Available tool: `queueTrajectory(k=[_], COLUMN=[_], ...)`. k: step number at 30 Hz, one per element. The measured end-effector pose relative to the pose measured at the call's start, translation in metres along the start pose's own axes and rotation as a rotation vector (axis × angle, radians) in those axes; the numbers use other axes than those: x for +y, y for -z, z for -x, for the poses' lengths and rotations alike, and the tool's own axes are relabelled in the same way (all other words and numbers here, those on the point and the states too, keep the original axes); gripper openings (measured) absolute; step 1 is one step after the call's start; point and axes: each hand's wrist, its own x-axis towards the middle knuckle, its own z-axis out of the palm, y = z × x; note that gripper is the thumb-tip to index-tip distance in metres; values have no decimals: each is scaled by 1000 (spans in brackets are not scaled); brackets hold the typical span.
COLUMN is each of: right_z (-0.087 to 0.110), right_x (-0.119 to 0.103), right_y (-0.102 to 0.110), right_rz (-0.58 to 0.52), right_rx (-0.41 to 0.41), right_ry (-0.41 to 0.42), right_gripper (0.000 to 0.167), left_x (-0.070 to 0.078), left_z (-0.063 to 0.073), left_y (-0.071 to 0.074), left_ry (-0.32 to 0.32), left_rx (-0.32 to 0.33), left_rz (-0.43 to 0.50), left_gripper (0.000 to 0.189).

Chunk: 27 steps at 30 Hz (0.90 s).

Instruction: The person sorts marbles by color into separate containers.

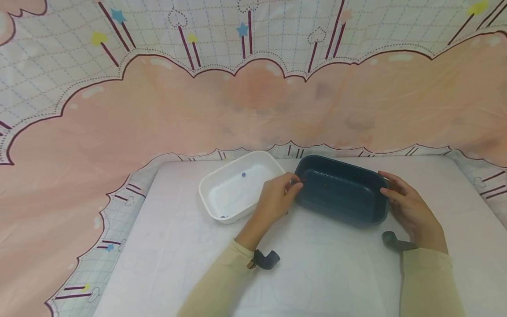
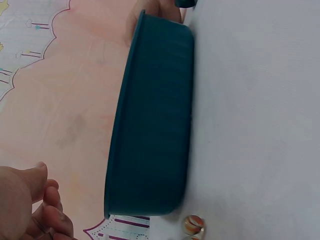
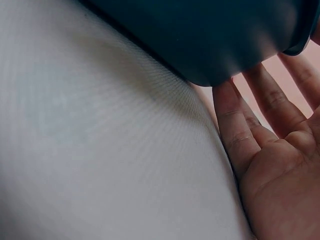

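Observation:
My left hand (image 1: 277,196) is over the gap between a white tray and a dark blue tray (image 1: 340,213), its thumb and fingers bent close together at the blue tray's left end. In the left wrist view this hand (image 2: 35,207) is apart from the tray wall; I cannot tell whether anything is between its fingertips. My right hand (image 1: 412,211) grips the blue tray's right end, thumb at the rim and fingers (image 3: 275,100) against the outer wall. A small dark marble (image 1: 325,185) lies inside. An orange-and-white swirled marble (image 2: 192,225) is beside the blue tray's end.
The white tray (image 1: 202,193) stands at the left with a blue marble (image 1: 243,175) and another small piece (image 1: 223,216) in it. A white cloth covers the table (image 1: 336,273). Behind hangs a patterned pink curtain (image 1: 253,114).

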Motion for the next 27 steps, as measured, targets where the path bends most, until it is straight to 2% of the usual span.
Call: queueTrajectory(k=[5, 9, 13, 19, 24, 27], right_z=[-1, -1, -1, -1, -1, -1], right_x=[-1, -2, -1, -1, 0, 1], right_y=[0, 0, 0, 1, 0, 1], right_rz=[15, 21, 20, 16, 5, 4], right_rx=[20, 23, 20, 26, 8, 4], right_ry=[-28, -34, -34, -38, -7, -1], right_gripper=[60, 61, 61, 62, 60, 59], left_x=[-5, -9, -13, -15, -20, -24], left_z=[5, 9, 14, 21, 30, 36], left_y=[0, 2, 4, 8, 9, 9], left_ry=[34, 35, 27, 45, 25, 43], left_rx=[-18, -13, -11, -45, -29, -34], left_rz=[45, 70, 34, 22, -31, -59], left_gripper=[23, 22, 23, 22, 21, 21])
